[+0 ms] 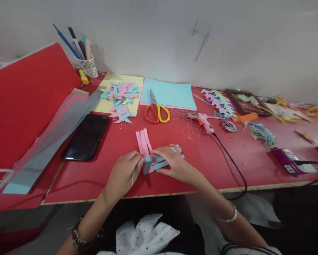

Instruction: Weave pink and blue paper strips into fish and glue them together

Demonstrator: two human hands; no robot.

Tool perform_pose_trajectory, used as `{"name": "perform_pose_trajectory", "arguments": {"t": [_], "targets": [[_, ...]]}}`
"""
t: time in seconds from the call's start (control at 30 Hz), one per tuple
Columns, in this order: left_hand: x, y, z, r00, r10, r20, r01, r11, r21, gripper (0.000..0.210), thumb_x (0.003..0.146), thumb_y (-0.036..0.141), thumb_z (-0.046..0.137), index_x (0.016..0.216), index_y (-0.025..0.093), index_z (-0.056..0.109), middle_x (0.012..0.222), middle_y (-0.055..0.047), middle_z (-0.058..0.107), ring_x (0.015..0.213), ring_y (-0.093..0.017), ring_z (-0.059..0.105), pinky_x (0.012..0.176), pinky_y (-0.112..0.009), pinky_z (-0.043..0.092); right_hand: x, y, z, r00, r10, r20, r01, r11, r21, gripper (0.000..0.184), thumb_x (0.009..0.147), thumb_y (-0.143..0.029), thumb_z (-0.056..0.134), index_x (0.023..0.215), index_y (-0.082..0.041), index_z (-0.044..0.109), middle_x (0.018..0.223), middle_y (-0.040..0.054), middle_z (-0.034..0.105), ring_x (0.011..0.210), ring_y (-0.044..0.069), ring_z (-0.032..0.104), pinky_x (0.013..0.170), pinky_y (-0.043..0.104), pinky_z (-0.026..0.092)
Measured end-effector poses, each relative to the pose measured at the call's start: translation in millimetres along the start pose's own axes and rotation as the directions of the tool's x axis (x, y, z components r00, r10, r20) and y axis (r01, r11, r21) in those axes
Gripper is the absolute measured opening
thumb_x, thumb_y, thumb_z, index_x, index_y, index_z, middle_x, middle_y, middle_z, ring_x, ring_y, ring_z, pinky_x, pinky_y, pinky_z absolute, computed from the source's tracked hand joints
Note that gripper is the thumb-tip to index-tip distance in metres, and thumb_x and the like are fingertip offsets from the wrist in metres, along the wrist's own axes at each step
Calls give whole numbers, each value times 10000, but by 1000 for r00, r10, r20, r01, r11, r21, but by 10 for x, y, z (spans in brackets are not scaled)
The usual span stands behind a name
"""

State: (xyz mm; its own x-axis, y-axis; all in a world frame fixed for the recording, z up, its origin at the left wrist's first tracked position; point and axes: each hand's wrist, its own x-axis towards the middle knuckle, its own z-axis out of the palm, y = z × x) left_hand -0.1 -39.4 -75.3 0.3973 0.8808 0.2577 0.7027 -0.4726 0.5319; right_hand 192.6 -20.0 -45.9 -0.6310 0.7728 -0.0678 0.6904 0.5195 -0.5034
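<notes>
Strips, pink [143, 141] and blue [163, 164], crossed on the red table [79, 179] under two hands
Left hand [125, 171] has thumb and fingers drawn together, pinching at the left end of the blue strips, while the right hand [176, 165] lies across them with its thumb apart from the fingers; whether it grips them I cannot tell. The strips lie near the table's front edge, the pink ones pointing away from the person, the blue ones reaching out past the right hand. Beyond them are scissors [154, 100], tips towards a blue sheet [172, 92], and a pile of folded paper [121, 92] on a yellow sheet [103, 107]. A phone [86, 138] lies to the left, a glue gun [206, 123] to the right
</notes>
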Motion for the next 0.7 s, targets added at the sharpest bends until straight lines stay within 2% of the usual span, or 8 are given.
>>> {"name": "perform_pose_trajectory", "arguments": {"t": [0.2,0.3,0.4,0.43,0.5,0.53,0.57,0.7], "targets": [[-6,7,-11,1000,-6,13,6,1000,23,387,913,293,225,776,177,568,749,-49,599,681,-166,555,620,-291,432,-5,-4,21,998,-45,-43,43,998,-44,449,771,-331,571,1184,-200,455,1174,99,557,1141,221,458,983,446,248],[-15,24,-17,1000,-7,9,6,998,63,381,909,308,237,776,181,571,764,-51,605,698,-175,565,625,-299,435,-95,119,-93,977,21,-210,-35,997,-65,417,786,-373,529,1165,-211,465,1157,92,565,1112,224,478,960,434,292],[-23,29,-22,1000,-9,3,9,998,61,362,905,302,255,776,179,570,752,-48,605,696,-174,569,621,-298,436,-220,377,-305,849,203,-488,-279,956,-88,328,809,-329,455,1098,-178,500,1092,116,580,1018,223,527,880,394,379],[-25,29,-24,1000,-11,0,11,999,52,355,903,299,261,775,179,569,751,-46,606,692,-172,570,616,-295,435,-256,482,-381,761,288,-581,-421,901,-105,318,803,-306,443,1078,-158,509,1060,132,582,1002,236,526,859,396,389],[-25,27,-31,1000,-18,-5,18,999,37,345,899,299,274,760,180,567,759,-46,608,695,-170,573,613,-290,433,-301,697,-514,560,448,-697,-710,693,-126,365,765,-315,483,1073,-120,513,1053,178,563,1041,302,485,822,435,389],[-24,27,-36,1000,-22,-4,22,999,30,344,898,300,276,753,182,565,764,-46,609,699,-168,574,614,-287,433,-308,801,-565,497,503,-707,-789,601,-128,388,751,-338,501,1058,-103,520,1043,196,558,1041,326,478,798,441,392],[-22,27,-41,1000,-26,-2,26,1000,18,344,898,300,276,749,184,563,765,-45,610,701,-166,575,619,-284,433,-304,897,-605,472,551,-688,-828,546,-130,383,743,-354,506,1023,-94,536,1015,204,565,1018,335,488,768,432,398],[-17,29,-52,999,-45,4,45,998,-33,340,898,290,267,733,189,546,719,-37,607,664,-155,567,607,-270,425,-204,1204,-673,523,627,-578,-813,570,-118,276,748,-340,463,862,-120,582,880,177,609,852,295,555,665,374,408]]}}
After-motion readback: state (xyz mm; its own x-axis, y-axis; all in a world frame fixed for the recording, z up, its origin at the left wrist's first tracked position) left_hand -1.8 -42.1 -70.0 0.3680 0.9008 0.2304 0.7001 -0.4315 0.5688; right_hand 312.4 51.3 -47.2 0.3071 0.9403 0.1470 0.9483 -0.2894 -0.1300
